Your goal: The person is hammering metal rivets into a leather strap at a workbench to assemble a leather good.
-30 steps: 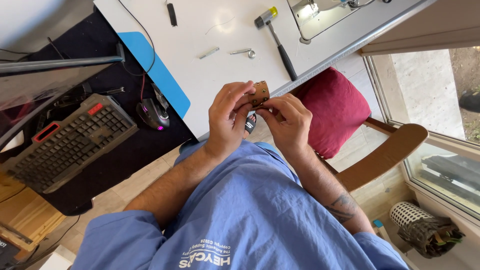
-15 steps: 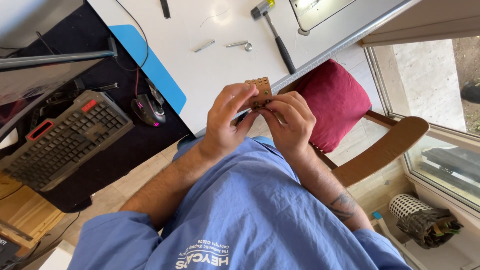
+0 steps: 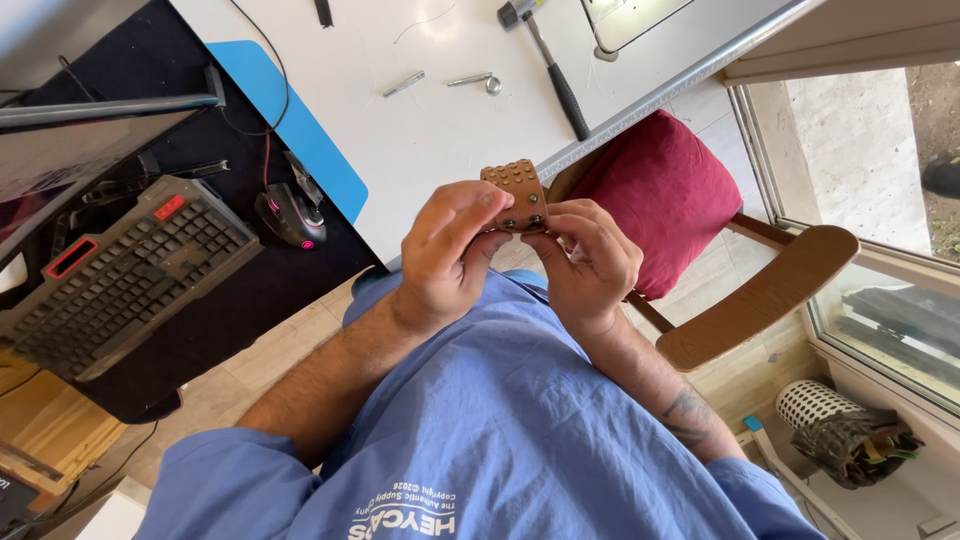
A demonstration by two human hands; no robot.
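Observation:
Both hands hold a small brown leather piece [image 3: 514, 183] studded with rows of metal rivets, in front of my chest. My left hand [image 3: 448, 250] grips its left side, thumb and fingers curled around the lower edge. On the right, my right hand [image 3: 592, 258] pinches it with the fingertips near the bottom rivets. The top of the leather sticks up above my fingers; its lower part is hidden behind them. My blue shirt [image 3: 500, 430] fills the bottom of the view.
A white table [image 3: 430, 130] beyond my hands carries a hammer [image 3: 550, 65], two small metal parts [image 3: 403, 84] and a blue mat [image 3: 290, 125]. A mouse [image 3: 290, 215] and keyboard [image 3: 120, 275] lie left. A wooden chair with a red cushion [image 3: 665, 195] stands right, a white basket [image 3: 835, 425] below it.
The leather piece has risen between my fingers and shows more of its studded face. Both hands stayed closed on it and shifted only slightly.

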